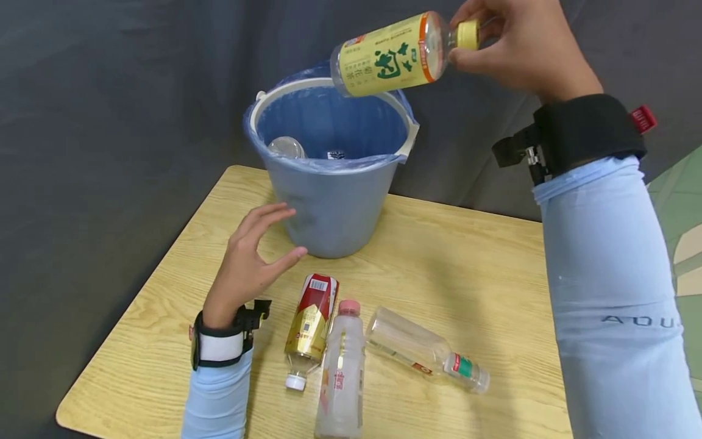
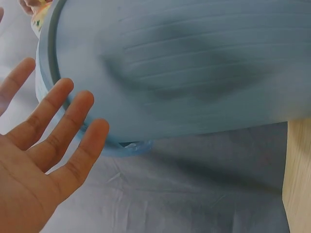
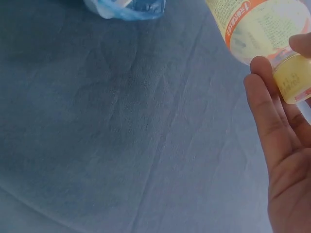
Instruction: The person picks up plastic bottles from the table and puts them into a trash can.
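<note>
Between thumb and fingers, my right hand (image 1: 518, 52) pinches a clear plastic bottle (image 1: 386, 55) with a yellow label by its yellow-capped neck. It lies nearly level, base leftward, over the rim of a blue-grey bucket (image 1: 334, 207). In the right wrist view the fingers meet the bottle at its yellow cap (image 3: 293, 80). My left hand (image 1: 247, 262) is held with fingers spread, in front of the bucket and to its left, holding nothing; the left wrist view shows its fingers (image 2: 73, 160) beside the bucket wall (image 2: 194, 73).
On the wooden table (image 1: 164, 317) lie a red-and-gold labelled bottle (image 1: 312, 317), a pink-capped bottle (image 1: 342, 378) and a clear bottle (image 1: 411, 344) with a green band. A blue liner (image 1: 351, 163) covers the bucket's rim; a clear bottle (image 1: 287, 146) shows inside. Dark cloth (image 1: 137, 110) hangs behind.
</note>
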Demonstrator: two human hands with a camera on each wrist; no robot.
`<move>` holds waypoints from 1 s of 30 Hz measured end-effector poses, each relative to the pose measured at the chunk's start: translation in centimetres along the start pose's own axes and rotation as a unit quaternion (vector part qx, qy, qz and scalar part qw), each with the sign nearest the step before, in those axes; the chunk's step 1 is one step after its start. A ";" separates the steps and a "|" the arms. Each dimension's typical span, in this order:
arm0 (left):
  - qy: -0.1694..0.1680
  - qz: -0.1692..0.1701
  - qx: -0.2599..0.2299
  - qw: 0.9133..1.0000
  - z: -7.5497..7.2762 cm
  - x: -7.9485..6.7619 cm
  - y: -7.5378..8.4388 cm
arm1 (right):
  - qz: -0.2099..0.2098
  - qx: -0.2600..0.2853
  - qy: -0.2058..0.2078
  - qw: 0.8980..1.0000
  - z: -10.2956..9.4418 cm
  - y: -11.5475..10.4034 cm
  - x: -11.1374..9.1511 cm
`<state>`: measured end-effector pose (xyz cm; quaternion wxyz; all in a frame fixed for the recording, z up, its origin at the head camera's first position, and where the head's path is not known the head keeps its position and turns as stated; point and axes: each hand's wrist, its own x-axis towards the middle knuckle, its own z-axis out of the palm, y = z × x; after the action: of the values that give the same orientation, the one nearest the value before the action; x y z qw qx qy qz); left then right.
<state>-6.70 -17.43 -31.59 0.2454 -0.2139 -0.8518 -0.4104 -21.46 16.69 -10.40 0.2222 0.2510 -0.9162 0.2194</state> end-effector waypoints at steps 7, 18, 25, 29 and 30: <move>0.004 0.006 0.001 1.000 0.3 0.3 -0.1 | -0.024 -0.029 -0.020 0.999 1.0 -0.7 1.2; 0.001 0.007 0.005 1.000 0.5 0.8 0.2 | 0.014 -0.044 -0.041 0.998 1.4 -0.2 1.0; -0.001 0.009 0.003 1.000 0.6 0.9 0.4 | 0.002 -0.018 -0.061 0.998 1.5 -0.5 0.9; -0.004 0.010 -0.001 1.000 0.8 0.9 0.4 | 0.011 -0.018 -0.067 0.998 1.3 -0.6 0.6; -0.005 0.011 -0.002 1.000 0.8 0.9 0.4 | 0.011 -0.020 -0.064 0.998 1.2 -0.5 0.5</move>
<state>-7.45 -16.38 -31.27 0.2452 -0.2258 -0.8496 -0.4087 -21.90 15.46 -10.99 0.1657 0.2498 -0.9356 0.1867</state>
